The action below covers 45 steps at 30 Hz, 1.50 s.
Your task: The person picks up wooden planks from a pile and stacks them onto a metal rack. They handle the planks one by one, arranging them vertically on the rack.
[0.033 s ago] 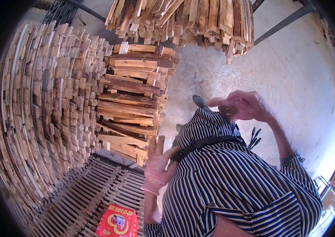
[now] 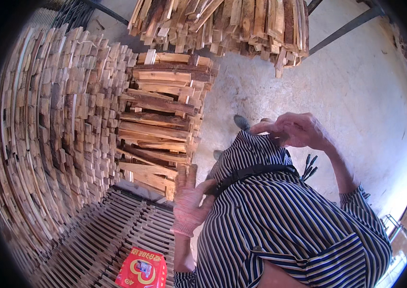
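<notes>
My left hand [image 2: 189,204] wears a pale pink work glove with darkened fingers. It is open beside my waist, fingers stretched toward the stacked wood strips [image 2: 158,129], holding nothing. The thumb reaches toward the black belt [image 2: 256,170] over my striped clothing. In front of my body, out over the floor, I hold up my right hand [image 2: 301,129]. Its fingers are bent inward and one points left; whatever they may hold is hidden. Near my left forearm a red box [image 2: 142,269] with a yellow heart-shaped print lies on a slatted surface [image 2: 102,235].
A tall wall of tightly stacked wood strips [image 2: 64,125] fills the left side. Another bundle of rough strips [image 2: 241,24] stands at the far side, near dark metal bars [image 2: 345,31]. Below is a pale concrete floor [image 2: 361,96]. Dark finger-like tips [image 2: 310,167] show beside my waist.
My right hand has shifted very slightly, its fingers moving a little. The left hand and the wood look much the same.
</notes>
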Each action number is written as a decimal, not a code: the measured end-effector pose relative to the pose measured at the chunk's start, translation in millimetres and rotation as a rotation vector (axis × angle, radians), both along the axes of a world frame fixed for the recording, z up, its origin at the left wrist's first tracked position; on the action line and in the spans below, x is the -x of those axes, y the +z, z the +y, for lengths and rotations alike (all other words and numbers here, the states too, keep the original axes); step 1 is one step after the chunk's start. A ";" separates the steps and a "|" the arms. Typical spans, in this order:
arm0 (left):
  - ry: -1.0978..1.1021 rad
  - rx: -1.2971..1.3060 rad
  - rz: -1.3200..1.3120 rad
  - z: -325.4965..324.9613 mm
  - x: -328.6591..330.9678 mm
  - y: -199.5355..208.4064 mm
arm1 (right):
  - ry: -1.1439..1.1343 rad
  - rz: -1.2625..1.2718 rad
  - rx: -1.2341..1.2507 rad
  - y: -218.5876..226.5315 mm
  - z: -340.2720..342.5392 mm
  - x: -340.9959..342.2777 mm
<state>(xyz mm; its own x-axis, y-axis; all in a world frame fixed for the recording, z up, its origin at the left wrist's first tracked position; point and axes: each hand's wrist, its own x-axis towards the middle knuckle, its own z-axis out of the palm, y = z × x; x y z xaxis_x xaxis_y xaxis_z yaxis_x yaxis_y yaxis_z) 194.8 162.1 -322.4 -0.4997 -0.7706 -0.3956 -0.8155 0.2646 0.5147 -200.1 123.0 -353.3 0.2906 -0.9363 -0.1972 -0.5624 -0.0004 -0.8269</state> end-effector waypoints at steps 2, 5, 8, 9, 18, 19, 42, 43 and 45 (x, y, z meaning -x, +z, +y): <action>-0.012 0.045 -0.094 -0.3 0.7 9.2 | 0.003 -0.007 -0.028 -4.3 5.5 0.4; -0.031 0.124 -0.087 -0.7 0.0 18.6 | -0.016 0.021 -0.019 -5.7 5.5 2.5; 0.010 0.142 0.035 10.8 -8.9 10.1 | -0.133 0.015 -0.122 2.8 -0.8 7.0; 0.052 0.129 0.070 11.7 -8.0 9.6 | -0.153 -0.006 -0.146 7.3 -4.1 11.1; 0.008 0.185 0.126 36.7 -14.2 5.6 | -0.122 0.069 0.126 -24.7 -31.9 41.4; 0.013 0.189 0.134 40.6 -15.9 0.4 | -0.115 -0.004 0.030 -16.7 -37.0 39.7; -0.022 0.392 -0.061 92.1 -36.0 -20.1 | 0.837 0.406 -0.425 45.5 -61.8 -27.7; -0.018 0.379 -0.065 89.2 -31.5 -17.5 | 0.874 0.404 -0.443 42.3 -55.9 -30.9; -0.021 0.367 -0.081 88.5 -30.5 -17.2 | 0.876 0.379 -0.484 29.9 -43.5 -34.0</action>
